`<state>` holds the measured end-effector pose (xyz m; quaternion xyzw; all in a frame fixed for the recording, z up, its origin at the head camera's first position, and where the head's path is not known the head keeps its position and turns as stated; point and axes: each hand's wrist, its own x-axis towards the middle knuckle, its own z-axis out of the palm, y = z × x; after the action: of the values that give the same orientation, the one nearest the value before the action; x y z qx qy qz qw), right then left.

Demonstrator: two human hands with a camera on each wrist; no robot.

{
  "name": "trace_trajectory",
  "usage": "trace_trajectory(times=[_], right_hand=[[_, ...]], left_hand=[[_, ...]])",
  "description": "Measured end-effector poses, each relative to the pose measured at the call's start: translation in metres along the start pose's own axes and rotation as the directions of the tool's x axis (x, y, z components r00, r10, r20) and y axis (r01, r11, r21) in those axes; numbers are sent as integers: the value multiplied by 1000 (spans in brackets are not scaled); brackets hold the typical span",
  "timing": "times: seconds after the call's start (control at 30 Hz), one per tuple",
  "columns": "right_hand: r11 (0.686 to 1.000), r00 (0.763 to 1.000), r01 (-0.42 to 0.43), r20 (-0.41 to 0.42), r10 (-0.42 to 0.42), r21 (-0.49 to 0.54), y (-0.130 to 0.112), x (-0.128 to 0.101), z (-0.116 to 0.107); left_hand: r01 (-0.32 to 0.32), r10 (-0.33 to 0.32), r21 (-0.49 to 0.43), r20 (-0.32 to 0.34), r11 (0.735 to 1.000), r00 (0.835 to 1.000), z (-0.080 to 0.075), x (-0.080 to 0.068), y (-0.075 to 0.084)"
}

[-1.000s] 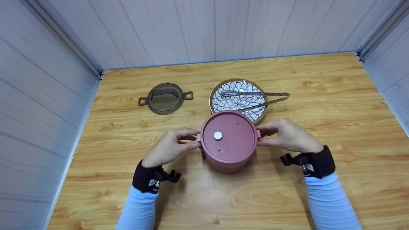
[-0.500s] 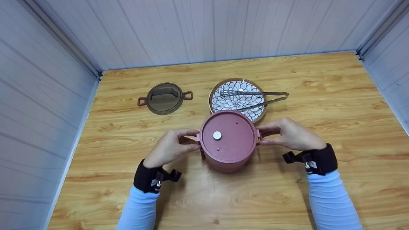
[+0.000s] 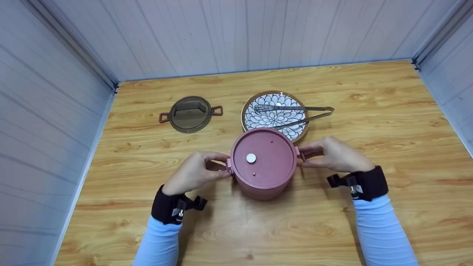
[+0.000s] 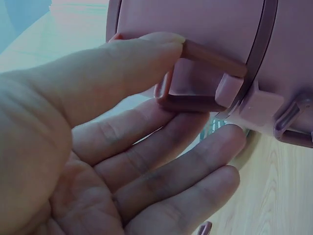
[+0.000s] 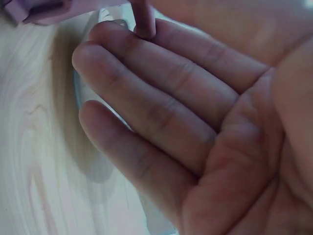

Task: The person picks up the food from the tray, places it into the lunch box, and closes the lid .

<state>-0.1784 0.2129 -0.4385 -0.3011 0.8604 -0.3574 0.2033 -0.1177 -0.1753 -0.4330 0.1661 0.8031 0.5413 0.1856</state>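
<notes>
Pink lidded pot (image 3: 263,164) sits mid-bench (image 3: 369,111), barely turned since a second ago (lid marks shifted slightly); left hand (image 3: 194,171) and right hand (image 3: 336,155) each pinch a side clasp.

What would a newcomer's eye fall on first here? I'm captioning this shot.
The pink pot at mid-table, lid on, with the left hand and right hand pinching its side handles. Behind it a patterned plate carries metal tongs, and a dark lid lies to the left.
</notes>
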Motion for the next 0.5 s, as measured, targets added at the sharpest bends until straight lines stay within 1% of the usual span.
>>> trace_trajectory(times=[0.13, 0.23, 0.37, 0.43, 0.5], right_hand=[[1000, 1000, -10, 18, 9, 21, 2, 1, 1], [998, 999, -18, 34, 16, 61, 3, 1, 1], [990, 998, -28, 65, 20, 138, 4, 4, 3], [988, 997, -35, 76, 24, 153, 5, 5, 3], [988, 996, -42, 80, 31, 146, 6, 5, 4]], left_hand=[[-8, 8, -7, 22, 1000, 1000, -3, -1, 0], [-1, 1, 7, 32, 1000, 999, -5, -3, -1], [26, -28, 89, 22, 996, 999, -7, -4, -4], [32, -35, 138, 17, 990, 999, -6, -3, -6], [34, -38, 163, 22, 986, 999, -4, -1, -8]])
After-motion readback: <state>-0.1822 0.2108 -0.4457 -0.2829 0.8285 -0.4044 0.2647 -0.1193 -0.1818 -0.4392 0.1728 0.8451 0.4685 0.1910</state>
